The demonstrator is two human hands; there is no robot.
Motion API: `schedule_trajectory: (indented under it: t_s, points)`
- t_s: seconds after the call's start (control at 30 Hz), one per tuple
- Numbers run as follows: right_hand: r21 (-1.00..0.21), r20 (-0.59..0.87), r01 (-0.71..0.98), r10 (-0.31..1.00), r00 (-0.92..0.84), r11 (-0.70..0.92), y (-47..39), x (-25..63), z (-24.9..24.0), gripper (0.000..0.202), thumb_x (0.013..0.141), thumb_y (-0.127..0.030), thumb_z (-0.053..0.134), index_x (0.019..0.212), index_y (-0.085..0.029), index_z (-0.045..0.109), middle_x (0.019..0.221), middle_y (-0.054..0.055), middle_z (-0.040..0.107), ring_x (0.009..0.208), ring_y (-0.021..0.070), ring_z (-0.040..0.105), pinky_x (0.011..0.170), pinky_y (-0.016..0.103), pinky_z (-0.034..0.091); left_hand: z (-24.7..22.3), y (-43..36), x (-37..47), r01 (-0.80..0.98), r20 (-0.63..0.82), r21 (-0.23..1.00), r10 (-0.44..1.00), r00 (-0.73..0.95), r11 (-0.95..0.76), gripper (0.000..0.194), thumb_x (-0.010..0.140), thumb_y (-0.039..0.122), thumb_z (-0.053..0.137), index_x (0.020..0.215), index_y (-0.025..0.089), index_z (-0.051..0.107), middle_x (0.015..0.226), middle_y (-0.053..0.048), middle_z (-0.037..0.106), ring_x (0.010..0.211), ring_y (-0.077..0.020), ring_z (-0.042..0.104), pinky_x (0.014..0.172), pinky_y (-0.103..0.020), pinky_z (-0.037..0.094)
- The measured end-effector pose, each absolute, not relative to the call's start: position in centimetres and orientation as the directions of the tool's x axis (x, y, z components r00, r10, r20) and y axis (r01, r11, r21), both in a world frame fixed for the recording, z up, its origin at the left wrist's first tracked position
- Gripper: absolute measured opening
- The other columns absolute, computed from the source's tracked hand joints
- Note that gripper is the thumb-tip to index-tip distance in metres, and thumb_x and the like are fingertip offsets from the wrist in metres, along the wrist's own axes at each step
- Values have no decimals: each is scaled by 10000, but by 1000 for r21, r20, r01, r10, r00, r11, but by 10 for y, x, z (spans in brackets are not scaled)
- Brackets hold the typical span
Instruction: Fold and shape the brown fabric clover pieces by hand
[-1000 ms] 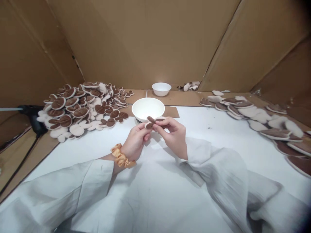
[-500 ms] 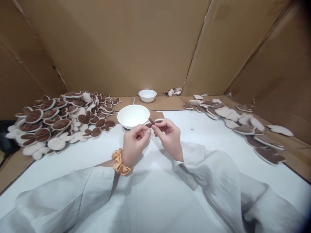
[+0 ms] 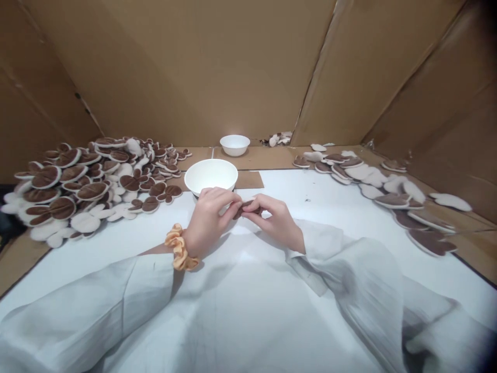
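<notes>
A small brown plush fabric piece (image 3: 245,205) with a pale edge is held up between both hands, just in front of the large white bowl (image 3: 212,176). My left hand (image 3: 207,217), with a yellow-orange scrunchie at the wrist, pinches its left side between thumb and fingers. On the other side, my right hand (image 3: 277,220) grips it with thumb and forefinger. Fingers cover most of the piece, so its whole outline is hidden. Part of the bowl's near side is behind my left hand.
A heap of brown-and-white rabbit-shaped plush pieces (image 3: 93,191) lies on the left. More such pieces (image 3: 373,176) spread along the right. A smaller white bowl (image 3: 235,145) and a little pile of scraps (image 3: 280,139) sit at the back, before the cardboard wall (image 3: 194,67).
Both hands have drawn slightly apart at the wrists and turned, closing over the piece, which shows less now. The view has shifted a little.
</notes>
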State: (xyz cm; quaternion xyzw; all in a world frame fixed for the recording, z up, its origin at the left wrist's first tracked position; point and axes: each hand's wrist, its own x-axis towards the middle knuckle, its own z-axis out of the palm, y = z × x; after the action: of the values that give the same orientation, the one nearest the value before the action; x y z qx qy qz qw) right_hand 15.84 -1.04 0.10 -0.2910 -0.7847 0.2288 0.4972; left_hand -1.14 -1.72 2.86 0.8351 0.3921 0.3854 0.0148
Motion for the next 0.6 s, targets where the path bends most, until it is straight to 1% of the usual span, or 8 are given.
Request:
schedule_trajectory:
  t_s: [0.1, 0.2, 0.27, 0.3, 0.4, 0.47, 0.53, 0.6]
  points:
    - [-614, 667, 219, 646, -372, 759, -12, 158, 1, 68, 809, -144, 574, 762, -187, 552, 778, 33, 630, 673, 116, 557, 558, 238, 455, 41, -20, -12, 624, 533, 409, 729, 429, -666, 146, 835, 182, 488, 747, 160, 602, 720, -8, 629, 714, -132, 548, 702, -255, 392]
    - [-570, 704, 190, 594, -388, 800, -16, 157, 0, 82, 815, -120, 553, 788, -195, 536, 834, 44, 629, 740, 125, 583, 612, 247, 485, 54, -20, -15, 594, 395, 544, 805, 442, -593, 166, 822, 183, 481, 731, 153, 616, 679, 3, 622, 638, -109, 535, 614, -217, 393]
    - [-547, 729, 158, 561, -394, 822, -18, 156, 1, 99, 823, -115, 539, 849, -210, 535, 880, 42, 631, 796, 132, 603, 664, 255, 505, 61, -19, -17, 551, 282, 657, 846, 453, -514, 180, 816, 200, 484, 710, 146, 618, 642, 9, 614, 598, -99, 527, 590, -208, 395]
    - [-541, 736, 149, 552, -393, 827, -20, 156, 1, 138, 826, -112, 535, 911, -222, 532, 907, 39, 632, 815, 132, 610, 686, 257, 510, 64, -17, -18, 518, 223, 717, 858, 463, -466, 181, 813, 214, 489, 710, 141, 619, 630, 7, 610, 590, -99, 529, 586, -206, 400]
    - [-528, 742, 170, 549, -385, 832, -24, 156, 5, 321, 824, -102, 537, 1107, -243, 481, 986, 46, 626, 869, 142, 612, 743, 272, 510, 67, -12, -20, 407, 59, 866, 868, 493, -290, 184, 803, 262, 512, 756, 124, 624, 605, 1, 591, 571, -100, 526, 553, -203, 403]
    - [-512, 750, 198, 547, -372, 836, -26, 156, 8, 300, 821, -111, 543, 1093, -231, 501, 974, 58, 622, 891, 158, 598, 754, 288, 501, 65, -10, -19, 342, -17, 922, 864, 504, -182, 182, 794, 276, 529, 760, 119, 616, 573, 12, 553, 524, -85, 485, 509, -194, 383]
    - [-552, 743, 205, 588, -319, 808, -29, 156, 12, 183, 820, -138, 549, 986, -215, 542, 910, 59, 611, 852, 164, 591, 710, 287, 499, 62, -11, -16, 283, -3, 947, 880, 476, -150, 176, 791, 277, 539, 739, 118, 594, 579, 21, 521, 491, -65, 434, 479, -184, 362]
    - [-668, 685, 162, 685, -247, 726, -30, 155, 15, 106, 824, -169, 548, 924, -203, 543, 899, 56, 593, 800, 156, 597, 673, 282, 498, 58, -15, -10, 209, 102, 957, 905, 413, -203, 186, 816, 298, 517, 825, 125, 585, 705, -2, 552, 531, -66, 445, 494, -188, 387]
